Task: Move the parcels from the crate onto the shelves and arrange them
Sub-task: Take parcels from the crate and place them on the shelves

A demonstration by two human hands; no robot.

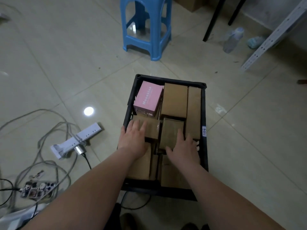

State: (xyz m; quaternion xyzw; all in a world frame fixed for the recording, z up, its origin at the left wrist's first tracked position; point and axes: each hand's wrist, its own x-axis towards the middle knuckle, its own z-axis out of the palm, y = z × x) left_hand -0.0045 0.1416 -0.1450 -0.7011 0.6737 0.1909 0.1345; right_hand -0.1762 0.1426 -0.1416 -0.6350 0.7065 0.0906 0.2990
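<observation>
Reaching into the crate point(204, 113), lower middle: left hand point(133, 140) flat, fingers together, on a brown parcel point(152, 130); right hand point(185, 149) splayed on the neighbouring parcel point(171, 131).

The floor point(69, 60) consists of large, glossy, pale tiles with dark grout lines; a round light reflection point(88, 111) appears left of centre. A blue plastic stool point(146, 29) stands at far centre. Two black furniture legs point(214, 19) rise at far right, with a clear plastic bottle point(232, 39) on the floor beside them. A white power strip point(79, 138) and tangled grey cables point(43, 110) occupy the near left.
</observation>
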